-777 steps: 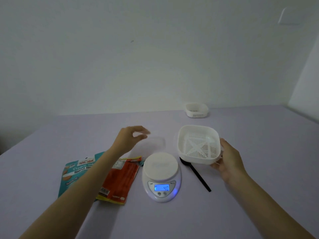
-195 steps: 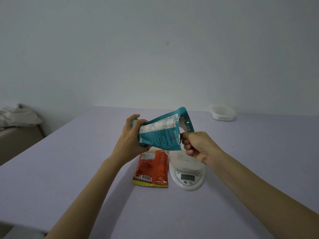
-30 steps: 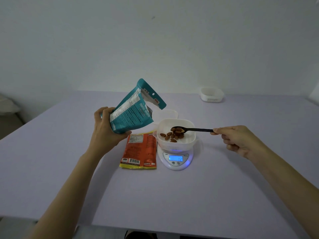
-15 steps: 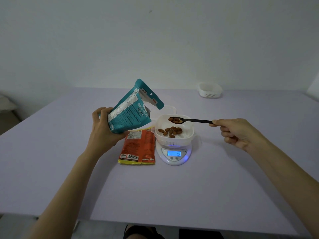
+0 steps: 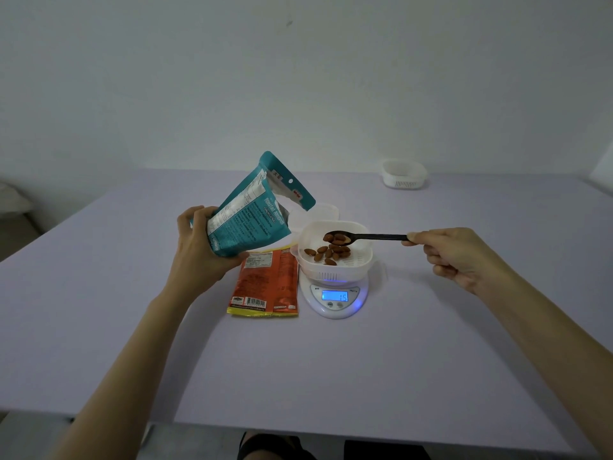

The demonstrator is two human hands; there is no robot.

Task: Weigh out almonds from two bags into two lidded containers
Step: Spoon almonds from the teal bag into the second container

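While brown almonds dot the white container, more fill the spoon.

The left grip holds the tilted teal bag; the right grip pinches a black spoon of almonds over the white container on the scale at the desk's middle.

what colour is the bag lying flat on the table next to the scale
Orange-red with a yellow bottom edge: the flat bag, left of the scale. The head view shows it.
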